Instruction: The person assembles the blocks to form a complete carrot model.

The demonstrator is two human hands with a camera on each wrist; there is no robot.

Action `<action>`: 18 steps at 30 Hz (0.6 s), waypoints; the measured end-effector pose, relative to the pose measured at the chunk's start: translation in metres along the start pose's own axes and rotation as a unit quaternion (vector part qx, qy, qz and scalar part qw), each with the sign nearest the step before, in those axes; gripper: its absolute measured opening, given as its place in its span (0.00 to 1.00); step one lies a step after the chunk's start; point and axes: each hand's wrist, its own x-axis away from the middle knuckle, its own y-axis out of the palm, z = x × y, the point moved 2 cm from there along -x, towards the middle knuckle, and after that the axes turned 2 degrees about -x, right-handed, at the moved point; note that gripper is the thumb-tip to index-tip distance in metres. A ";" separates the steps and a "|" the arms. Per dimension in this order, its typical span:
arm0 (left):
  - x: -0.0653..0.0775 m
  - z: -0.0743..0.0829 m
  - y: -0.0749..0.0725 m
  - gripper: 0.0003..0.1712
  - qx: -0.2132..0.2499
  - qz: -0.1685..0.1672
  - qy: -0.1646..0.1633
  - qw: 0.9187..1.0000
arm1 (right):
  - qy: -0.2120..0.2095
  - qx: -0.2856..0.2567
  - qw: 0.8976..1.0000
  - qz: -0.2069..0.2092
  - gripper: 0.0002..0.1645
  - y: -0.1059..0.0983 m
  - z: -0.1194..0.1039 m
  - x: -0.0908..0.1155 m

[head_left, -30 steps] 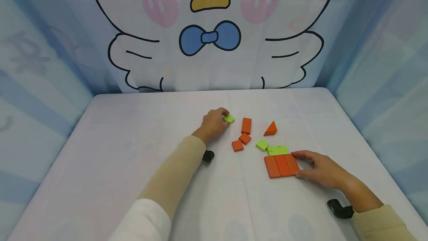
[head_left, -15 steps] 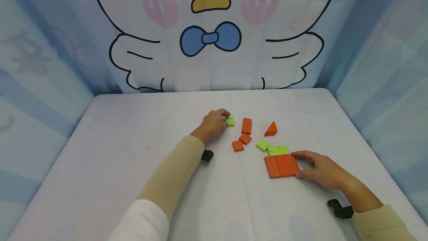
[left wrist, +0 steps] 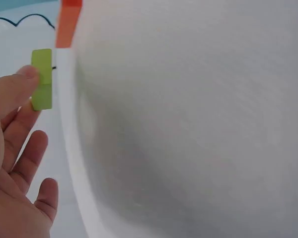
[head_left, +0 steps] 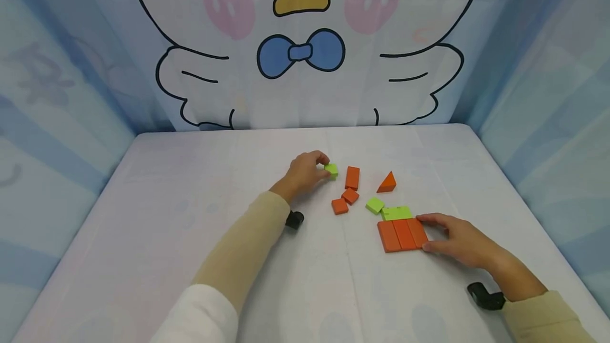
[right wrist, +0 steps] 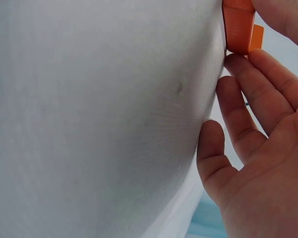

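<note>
Thumb and fingertip of my left hand pinch a small lime-green block toward the back of the table. In the left wrist view the green block shows side-on, a seam across its middle. My right hand rests at the right end of three orange rectangular blocks laid side by side. Its thumb and index finger span the two ends of the rightmost one. The right wrist view has this orange block between thumb and fingers. A lime-green piece lies along the row's far edge.
Between the hands are a green square block, an upright-looking orange rectangle, two small orange blocks and an orange triangle. A printed curtain hangs behind the white table, with fabric on both sides.
My left hand has shifted slightly right with the green block and turned it, so another side faces the head camera. The right hand and the orange row stay put.
</note>
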 end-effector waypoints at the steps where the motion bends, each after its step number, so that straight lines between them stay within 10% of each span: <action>1: 0.000 0.002 -0.001 0.19 0.004 0.001 0.008 1.000 | -0.001 0.001 1.000 0.000 0.39 0.000 0.000 0.000; 18: 0.003 0.090 0.048 0.18 0.019 -0.063 0.106 0.992 | 0.002 -0.016 1.000 -0.005 0.39 -0.002 0.001 0.000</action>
